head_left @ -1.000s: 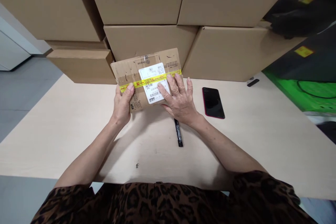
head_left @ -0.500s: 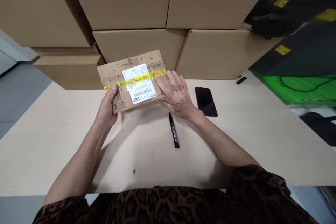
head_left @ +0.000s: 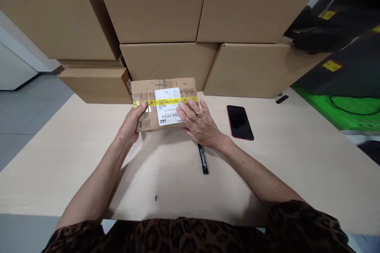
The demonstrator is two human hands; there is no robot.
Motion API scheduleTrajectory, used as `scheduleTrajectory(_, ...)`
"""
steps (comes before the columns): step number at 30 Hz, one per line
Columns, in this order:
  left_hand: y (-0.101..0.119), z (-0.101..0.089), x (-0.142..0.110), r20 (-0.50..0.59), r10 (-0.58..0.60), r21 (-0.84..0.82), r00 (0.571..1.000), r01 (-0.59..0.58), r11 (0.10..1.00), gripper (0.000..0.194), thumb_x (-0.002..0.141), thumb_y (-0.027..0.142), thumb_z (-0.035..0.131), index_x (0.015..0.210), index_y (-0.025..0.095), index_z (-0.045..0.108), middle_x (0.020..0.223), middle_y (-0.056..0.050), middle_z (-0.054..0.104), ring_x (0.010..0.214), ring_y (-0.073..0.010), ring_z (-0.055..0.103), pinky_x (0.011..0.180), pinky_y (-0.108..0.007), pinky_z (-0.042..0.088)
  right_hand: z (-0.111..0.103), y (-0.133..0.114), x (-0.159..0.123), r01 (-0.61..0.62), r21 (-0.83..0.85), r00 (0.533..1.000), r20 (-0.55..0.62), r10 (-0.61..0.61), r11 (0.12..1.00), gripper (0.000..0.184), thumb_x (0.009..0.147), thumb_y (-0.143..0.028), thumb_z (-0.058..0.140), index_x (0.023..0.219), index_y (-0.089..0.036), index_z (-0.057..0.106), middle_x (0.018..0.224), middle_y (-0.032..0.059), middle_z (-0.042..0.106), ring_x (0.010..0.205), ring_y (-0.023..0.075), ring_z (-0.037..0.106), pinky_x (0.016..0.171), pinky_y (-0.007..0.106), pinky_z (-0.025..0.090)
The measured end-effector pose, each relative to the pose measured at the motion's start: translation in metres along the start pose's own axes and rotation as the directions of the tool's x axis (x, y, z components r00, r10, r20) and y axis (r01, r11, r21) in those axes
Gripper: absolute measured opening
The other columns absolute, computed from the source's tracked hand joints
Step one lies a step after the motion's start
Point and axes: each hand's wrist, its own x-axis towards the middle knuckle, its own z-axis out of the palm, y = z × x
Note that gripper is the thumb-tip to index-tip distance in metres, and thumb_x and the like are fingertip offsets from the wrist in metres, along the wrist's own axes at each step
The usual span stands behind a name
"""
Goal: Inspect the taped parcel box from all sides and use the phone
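Observation:
A small cardboard box [head_left: 148, 90] is tilted up over the table, its large face turned towards me. Yellow printed tape [head_left: 151, 102] runs across it, over a white shipping label [head_left: 168, 114]. My left hand [head_left: 132, 120] grips the left end, thumb on the face and fingers hidden behind. On the right end lies my right hand [head_left: 200, 121], its fingers over the label's right edge and its thumb by the lower edge. Just below that hand a black marker [head_left: 203, 160] rests on the table, its upper end hidden.
Large cardboard boxes [head_left: 157, 4] are stacked along the back of the table [head_left: 166, 178]. A dark phone [head_left: 240, 122] with a red edge lies to the right. Behind it is a small black object [head_left: 282, 99]. Green material [head_left: 338, 106] shows beyond the table at right.
The small box has turned to sit nearly level and lower against the stacked boxes. My right hand has slid leftward over the label and now covers the marker's tip. The whole view has shifted slightly.

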Motion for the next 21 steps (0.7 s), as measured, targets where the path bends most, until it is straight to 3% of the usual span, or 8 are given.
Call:
scheduleTrajectory(7, -0.007, -0.006, 0.006, 0.079, -0.156, 0.089, 0.985, 0.149, 0.985, 0.053, 0.083, 0.056, 0.083, 0.117, 0.016, 0.075, 0.115, -0.015, 0.083, 0.113, -0.0338, 0.080, 0.099, -0.044, 0.067, -0.015, -0.010, 0.004, 0.129, 0.093, 0.990, 0.040, -0.133, 0.987, 0.114, 0.099, -0.027, 0.069, 0.174, -0.024, -0.016, 0.178, 0.0128, 0.038, 0.170, 0.0345, 0.025, 0.138, 0.069, 0.014)
scheduleTrajectory(10, -0.010, -0.009, 0.005, -0.048, 0.076, 0.280, 0.996, -0.059, 0.958, 0.064, 0.080, 0.056, 0.086, 0.130, 0.018, 0.070, 0.134, -0.016, 0.076, 0.132, -0.0355, 0.069, 0.116, -0.050, 0.056, -0.019, -0.014, 0.005, 0.165, 0.127, 0.985, 0.032, -0.170, 0.978, 0.108, 0.099, -0.032, 0.068, 0.176, -0.022, -0.007, 0.178, 0.0113, 0.039, 0.171, 0.0331, 0.022, 0.139, 0.066, 0.008)
scheduleTrajectory(11, -0.010, -0.009, 0.002, -0.099, 0.245, 0.394, 0.964, -0.188, 0.900, 0.068, 0.078, 0.055, 0.088, 0.133, 0.021, 0.069, 0.141, -0.015, 0.071, 0.140, -0.0355, 0.063, 0.123, -0.052, 0.049, -0.019, -0.016, 0.005, 0.172, 0.137, 0.984, 0.030, -0.178, 0.975, 0.105, 0.098, -0.033, 0.068, 0.177, -0.022, -0.001, 0.178, 0.0104, 0.040, 0.171, 0.0325, 0.022, 0.140, 0.065, 0.006)
scheduleTrajectory(13, -0.009, -0.007, -0.007, -0.072, 0.594, 0.627, 0.801, -0.427, 0.652, 0.063, 0.079, 0.055, 0.089, 0.132, 0.026, 0.070, 0.151, -0.012, 0.063, 0.152, -0.0352, 0.049, 0.132, -0.056, 0.034, -0.020, -0.019, 0.005, 0.189, 0.153, 0.980, 0.034, -0.196, 0.970, 0.097, 0.097, -0.033, 0.068, 0.176, -0.022, 0.014, 0.177, 0.0086, 0.042, 0.171, 0.0322, 0.020, 0.139, 0.065, 0.002)
scheduleTrajectory(14, -0.007, -0.005, -0.014, 0.016, 0.711, 0.699, 0.703, -0.516, 0.495, 0.056, 0.081, 0.055, 0.088, 0.126, 0.027, 0.073, 0.152, -0.011, 0.062, 0.154, -0.0351, 0.044, 0.134, -0.058, 0.029, -0.020, -0.020, 0.004, 0.200, 0.157, 0.977, 0.039, -0.208, 0.967, 0.091, 0.096, -0.032, 0.068, 0.175, -0.022, 0.023, 0.176, 0.0076, 0.043, 0.171, 0.0325, 0.020, 0.139, 0.065, -0.001)
scheduleTrajectory(16, -0.003, 0.003, -0.029, 0.237, 0.795, 0.722, 0.559, -0.649, 0.242, 0.036, 0.087, 0.055, 0.084, 0.111, 0.030, 0.077, 0.147, -0.008, 0.063, 0.154, -0.0346, 0.042, 0.134, -0.060, 0.024, -0.021, -0.024, 0.004, 0.229, 0.151, 0.970, 0.043, -0.238, 0.962, 0.077, 0.096, -0.030, 0.066, 0.168, -0.024, 0.041, 0.174, 0.0048, 0.046, 0.171, 0.0329, 0.020, 0.138, 0.065, -0.007)
scheduleTrajectory(18, -0.001, 0.011, -0.042, 0.375, 0.781, 0.683, 0.500, -0.718, 0.132, 0.029, 0.088, 0.053, 0.084, 0.106, 0.031, 0.077, 0.141, -0.006, 0.065, 0.149, -0.0334, 0.045, 0.132, -0.060, 0.027, -0.022, -0.029, 0.004, 0.272, 0.132, 0.961, 0.011, -0.276, 0.953, 0.062, 0.097, -0.029, 0.063, 0.158, -0.025, 0.056, 0.172, 0.0025, 0.049, 0.171, 0.0331, 0.023, 0.137, 0.062, -0.014)
scheduleTrajectory(21, -0.002, 0.022, -0.053, 0.419, 0.738, 0.634, 0.529, -0.752, 0.179, 0.022, 0.091, 0.048, 0.083, 0.105, 0.032, 0.077, 0.130, -0.006, 0.067, 0.136, -0.0293, 0.054, 0.124, -0.055, 0.039, -0.024, -0.036, 0.005, 0.329, 0.087, 0.944, -0.039, -0.327, 0.940, 0.050, 0.097, -0.026, 0.061, 0.147, -0.025, 0.067, 0.168, 0.0000, 0.055, 0.168, 0.0324, 0.032, 0.137, 0.059, -0.017)
